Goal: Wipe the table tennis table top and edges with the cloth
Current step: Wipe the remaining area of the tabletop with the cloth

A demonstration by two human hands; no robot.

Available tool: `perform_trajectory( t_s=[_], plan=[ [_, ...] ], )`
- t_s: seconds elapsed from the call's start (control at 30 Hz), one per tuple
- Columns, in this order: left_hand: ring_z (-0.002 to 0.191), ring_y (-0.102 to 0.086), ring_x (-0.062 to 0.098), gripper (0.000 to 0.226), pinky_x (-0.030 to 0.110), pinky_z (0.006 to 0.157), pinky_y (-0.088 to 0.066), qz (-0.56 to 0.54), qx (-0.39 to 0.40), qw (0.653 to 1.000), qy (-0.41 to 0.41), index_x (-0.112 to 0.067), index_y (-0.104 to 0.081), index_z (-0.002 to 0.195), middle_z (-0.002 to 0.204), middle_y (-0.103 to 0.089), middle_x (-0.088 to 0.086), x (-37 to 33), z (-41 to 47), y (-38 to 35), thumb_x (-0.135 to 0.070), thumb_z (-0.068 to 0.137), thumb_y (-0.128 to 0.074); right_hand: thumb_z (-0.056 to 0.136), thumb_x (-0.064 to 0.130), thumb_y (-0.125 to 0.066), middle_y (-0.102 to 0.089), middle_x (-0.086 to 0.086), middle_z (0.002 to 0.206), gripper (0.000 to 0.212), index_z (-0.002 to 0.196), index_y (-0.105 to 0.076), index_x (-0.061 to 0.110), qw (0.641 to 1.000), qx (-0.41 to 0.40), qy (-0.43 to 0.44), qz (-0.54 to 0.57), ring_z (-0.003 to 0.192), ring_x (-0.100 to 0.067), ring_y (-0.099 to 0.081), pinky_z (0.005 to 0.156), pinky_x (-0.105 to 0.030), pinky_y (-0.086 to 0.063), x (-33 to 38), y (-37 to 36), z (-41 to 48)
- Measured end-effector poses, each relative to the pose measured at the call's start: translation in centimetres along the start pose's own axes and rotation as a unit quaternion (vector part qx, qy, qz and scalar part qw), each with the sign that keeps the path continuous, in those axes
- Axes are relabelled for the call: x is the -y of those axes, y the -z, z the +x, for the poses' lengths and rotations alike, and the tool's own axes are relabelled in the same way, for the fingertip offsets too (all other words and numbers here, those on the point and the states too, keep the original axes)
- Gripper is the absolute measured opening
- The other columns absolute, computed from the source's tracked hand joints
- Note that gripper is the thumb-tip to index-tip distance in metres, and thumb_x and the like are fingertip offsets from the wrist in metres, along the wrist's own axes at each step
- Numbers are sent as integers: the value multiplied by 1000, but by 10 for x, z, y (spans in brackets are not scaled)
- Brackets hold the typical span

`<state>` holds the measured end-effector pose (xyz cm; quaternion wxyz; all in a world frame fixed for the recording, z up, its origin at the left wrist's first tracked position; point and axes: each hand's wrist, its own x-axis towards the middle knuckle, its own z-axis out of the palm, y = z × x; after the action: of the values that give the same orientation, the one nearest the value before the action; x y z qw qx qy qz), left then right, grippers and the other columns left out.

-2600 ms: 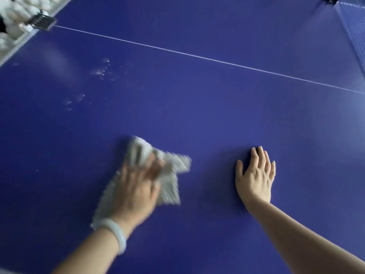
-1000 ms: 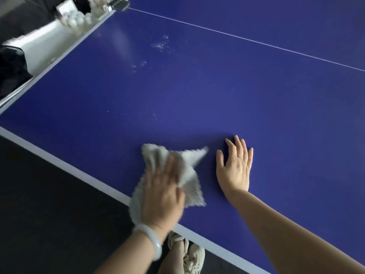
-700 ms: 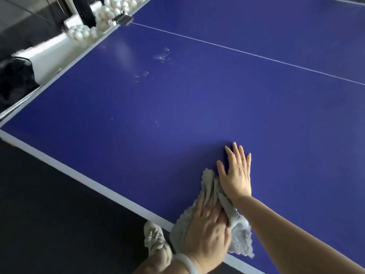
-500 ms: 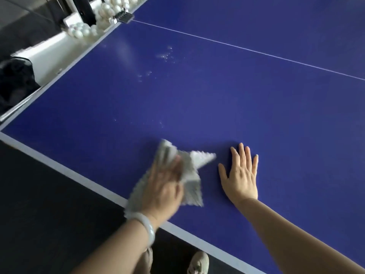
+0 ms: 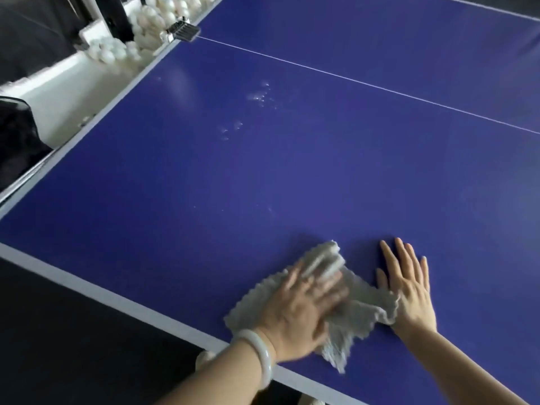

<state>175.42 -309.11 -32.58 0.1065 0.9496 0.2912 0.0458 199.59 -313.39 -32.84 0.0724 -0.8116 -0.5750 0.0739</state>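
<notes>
Found cloth [image 5: 359,314] lying crumpled on the blue table top [image 5: 263,176], just inside the white near edge [image 5: 117,299], right of the middle of the view. Widest spread roughly left to right; one bunched fold pointing far, one frayed tail pointing near, almost onto the white stripe.

Logged left hand [image 5: 301,314] directly on top of the cloth, palm down, fingers stretched out and pressing, not curled round it; outline blurred. White bracelet [image 5: 260,355] at that wrist, forearm reaching in across the near edge.

Logged right hand [image 5: 409,290] flat on bare table just right of the cloth, fingers straight and slightly spread, pointing far, holding nothing. Right corner of cloth touching the thumb side of this hand. Hands side by side, close, not joined.

Spotted pale specks [image 5: 260,96] far and left of the cloth, well apart from it, short of the thin white line [image 5: 350,80].

Judged: wiping in progress; next stroke probably far-left toward the specks, driven by the left hand. Edges apparently not yet done.
</notes>
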Motion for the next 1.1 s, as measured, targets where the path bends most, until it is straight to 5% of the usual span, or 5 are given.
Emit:
perform_trajectory(
  t_s=[0.2,0.3,0.43,0.8,1.1],
  plan=[
    [151,-10,35,61,57,116,-25,27,-55,974,217,-19,-40,151,161,-30,2,169,-22,43,-31,91,-43,101,21,-50,-30,-17,160,55,153,-35,8,995,-14,-97,17,151,-32,-18,125,-49,-3,65,2,27],
    [152,-11,30,61,56,117,-22,28,-55,978,197,-18,-42,150,160,-32,3,179,-24,43,-29,90,-46,104,25,-44,-18,-12,165,59,156,-25,6,999,-30,-41,19,154,-25,-12,125,-40,5,114,-7,68],
    [153,-6,23,59,55,120,-16,21,-43,980,192,-22,-37,152,163,-23,-1,178,-25,46,-32,95,-42,108,28,-30,-7,-6,168,58,159,-13,6,983,-41,-162,73,155,-19,-1,125,-40,6,154,-20,123],
    [153,6,25,63,57,119,-13,27,16,999,-33,-24,-24,156,166,-5,0,147,61,33,-42,97,-34,106,37,-29,-18,2,166,56,157,-29,13,968,-78,-210,111,154,-10,-8,125,-33,5,152,-29,130],
    [147,-15,44,54,57,103,-43,105,-34,950,294,-20,-39,145,156,-33,6,321,68,94,-38,96,-32,104,43,-26,-15,4,167,61,157,-25,13,971,-82,-207,85,154,-7,-2,125,-32,8,156,-33,128]
  ],
)
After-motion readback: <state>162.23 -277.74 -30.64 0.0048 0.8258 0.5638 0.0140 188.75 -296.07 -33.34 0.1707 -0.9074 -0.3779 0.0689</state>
